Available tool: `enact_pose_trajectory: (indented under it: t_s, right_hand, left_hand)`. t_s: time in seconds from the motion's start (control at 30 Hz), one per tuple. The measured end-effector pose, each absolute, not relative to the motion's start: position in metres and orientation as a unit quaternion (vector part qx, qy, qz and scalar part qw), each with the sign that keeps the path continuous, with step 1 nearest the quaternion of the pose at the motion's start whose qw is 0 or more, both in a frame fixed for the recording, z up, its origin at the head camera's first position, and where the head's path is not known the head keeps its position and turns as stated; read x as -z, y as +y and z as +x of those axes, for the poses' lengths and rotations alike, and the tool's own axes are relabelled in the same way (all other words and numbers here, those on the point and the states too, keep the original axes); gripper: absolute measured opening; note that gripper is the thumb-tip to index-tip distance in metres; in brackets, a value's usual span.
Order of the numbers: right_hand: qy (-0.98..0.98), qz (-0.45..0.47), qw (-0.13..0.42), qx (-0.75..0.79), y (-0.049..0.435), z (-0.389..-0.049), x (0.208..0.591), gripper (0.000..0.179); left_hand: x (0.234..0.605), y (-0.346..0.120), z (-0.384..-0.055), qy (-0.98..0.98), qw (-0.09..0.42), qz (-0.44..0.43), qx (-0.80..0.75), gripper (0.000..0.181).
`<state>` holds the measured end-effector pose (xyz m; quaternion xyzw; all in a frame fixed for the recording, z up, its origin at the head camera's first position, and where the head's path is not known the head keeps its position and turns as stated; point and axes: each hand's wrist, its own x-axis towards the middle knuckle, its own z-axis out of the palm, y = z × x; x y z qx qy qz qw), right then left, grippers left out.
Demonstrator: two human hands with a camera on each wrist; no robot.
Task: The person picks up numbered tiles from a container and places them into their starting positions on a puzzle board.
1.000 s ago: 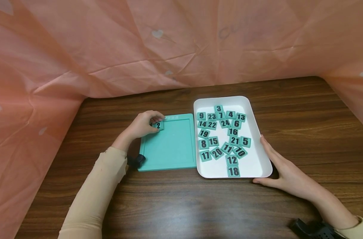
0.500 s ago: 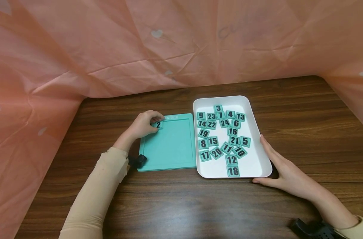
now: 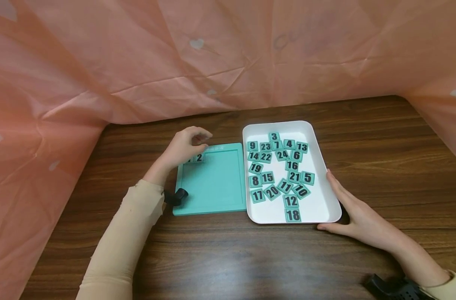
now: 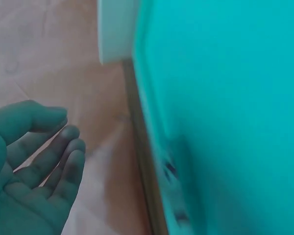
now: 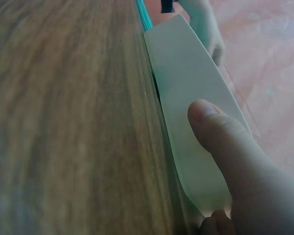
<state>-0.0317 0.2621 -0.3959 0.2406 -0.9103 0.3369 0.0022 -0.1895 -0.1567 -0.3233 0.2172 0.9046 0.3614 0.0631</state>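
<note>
In the head view my left hand [image 3: 186, 148] is raised over the top left corner of a turquoise puzzle board [image 3: 216, 187], fingers loosely bent and holding nothing. Below its thumb a number tile "2" [image 3: 199, 157] lies in the board's upper left. Beside it is another tile [image 3: 189, 159], mostly hidden by the hand. My right hand [image 3: 353, 214] holds the near right corner of a white tray [image 3: 329, 208]. Its thumb [image 5: 220, 129] presses on the tray's outer wall in the right wrist view, while the other fingers go round the corner.
Inside the tray several loose number tiles lie face up, such as "3" [image 3: 274, 136] and "18" [image 3: 293, 215]. Tray and board sit side by side on a brown wooden table [image 3: 220, 254]. A pink cloth [image 3: 228, 54] hangs behind and at both sides.
My left hand has let go of tile "2" and moved up and slightly right, leaving the tile on the board. The right hand and the tray have stayed put.
</note>
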Motion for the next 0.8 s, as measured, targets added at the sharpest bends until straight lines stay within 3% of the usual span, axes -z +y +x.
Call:
enact_pose_trajectory:
  t_s: [0.4,0.8]
  right_hand:
    - [-0.909,0.240,-0.001,-0.342,0.262,-0.031,0.396,0.120]
    - [-0.910,0.239,-0.001,-0.340,0.263,-0.030,0.396,0.119]
  left_hand:
    - [0.310,-0.071,-0.197,0.882,-0.004,0.238,-0.406,0.025]
    - [0.312,-0.003,-0.207,0.870,0.032,0.243,-0.427,0.023]
